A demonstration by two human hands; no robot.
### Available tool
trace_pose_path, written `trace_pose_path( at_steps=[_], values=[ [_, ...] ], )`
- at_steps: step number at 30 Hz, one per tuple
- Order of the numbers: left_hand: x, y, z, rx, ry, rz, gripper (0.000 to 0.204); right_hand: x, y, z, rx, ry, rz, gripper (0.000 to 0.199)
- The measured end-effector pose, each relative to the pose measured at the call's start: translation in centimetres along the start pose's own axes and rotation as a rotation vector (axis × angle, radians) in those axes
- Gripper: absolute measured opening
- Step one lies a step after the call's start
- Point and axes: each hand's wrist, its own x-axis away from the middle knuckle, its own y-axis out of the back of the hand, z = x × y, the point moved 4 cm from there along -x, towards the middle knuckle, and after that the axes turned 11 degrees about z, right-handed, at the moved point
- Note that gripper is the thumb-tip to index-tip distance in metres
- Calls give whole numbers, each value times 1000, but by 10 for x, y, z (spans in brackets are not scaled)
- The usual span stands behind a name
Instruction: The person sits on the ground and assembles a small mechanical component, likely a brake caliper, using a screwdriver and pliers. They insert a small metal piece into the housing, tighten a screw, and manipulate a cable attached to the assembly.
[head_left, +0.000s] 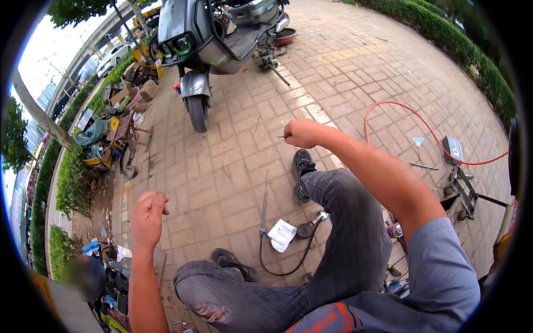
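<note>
My right hand point(302, 134) is stretched out ahead over the paving, its fingers pinched on a thin dark piece, too small to name, whose tip sticks out to the left. My left hand point(147, 213) is raised at the left, with fingers curled and thumb pressed against them. Whatever it may hold is hidden. On the ground between my legs lie a black hose point(286, 273) with a round gauge point(305, 230) at one end, and a white printed paper point(282, 235). Neither hand touches them.
A grey electric scooter point(195, 91) stands ahead. A red hose point(401, 102) curves across the paving on the right, near a dark box point(452, 150) and a metal jack-like frame point(463, 191). Tools and scrap, with a wooden stool point(125, 130), line the left edge.
</note>
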Motion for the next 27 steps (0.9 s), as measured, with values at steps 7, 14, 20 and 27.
trace_pose_path(
  at_steps=[7, 14, 20, 27],
  values=[
    [-63, -92, 123, 25, 190, 244, 23, -98, -51, -57, 372, -127, 397, 20],
    [-82, -181, 277, -149, 72, 706, 16, -260, -199, -105, 469, -167, 662, 24],
    [-79, -217, 393, 165, 438, 474, 22, -329, -253, -134, 339, -225, 871, 26],
    [-26, -252, 388, 293, 728, 676, 63, -472, -156, -206, 78, -405, 292, 21]
  ],
)
